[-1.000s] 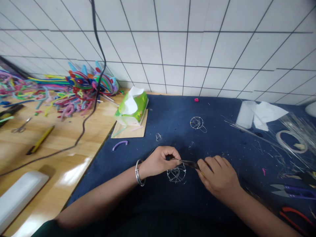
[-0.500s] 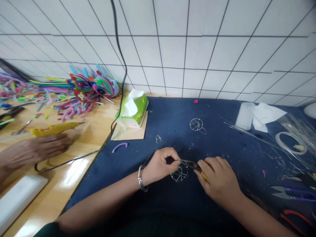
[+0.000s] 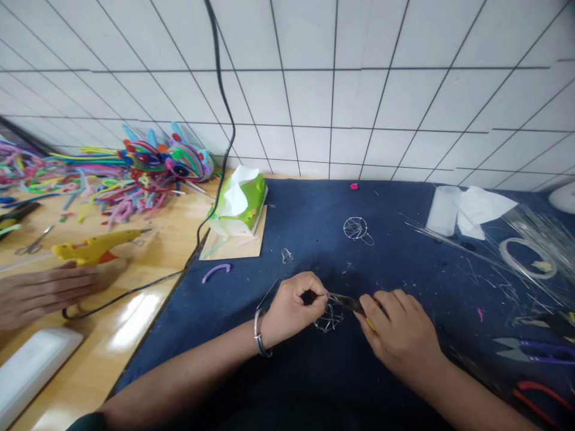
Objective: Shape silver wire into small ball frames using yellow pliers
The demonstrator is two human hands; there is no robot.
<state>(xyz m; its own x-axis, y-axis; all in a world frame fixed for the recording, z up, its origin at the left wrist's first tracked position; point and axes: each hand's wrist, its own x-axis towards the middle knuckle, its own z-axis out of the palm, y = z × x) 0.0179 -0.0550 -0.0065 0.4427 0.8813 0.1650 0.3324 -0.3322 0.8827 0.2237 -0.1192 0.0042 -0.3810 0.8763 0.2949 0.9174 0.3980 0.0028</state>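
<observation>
My left hand pinches the edge of a small round wire frame between thumb and forefinger. Criss-crossed thin wire fills the ring, which hangs partly behind the fingers. My right hand is closed around pliers with a bit of yellow handle showing. Their jaws reach the wire right at my left fingertips; what exactly they grip is too small to make out. Farther back on the dark blue mat lie a second wire ring and a small bent wire piece.
At left, another person's hand is beside a yellow glue gun, whose black cord crosses the table. A tissue pack and colourful pipe cleaners stand behind. Loose wires, purple snips and red-handled pliers lie right.
Another person's hand has come in at the left with the glue gun, then drawn back slightly from it. The cord has shifted right. My hands stay together at the wire frame, moving only slightly.
</observation>
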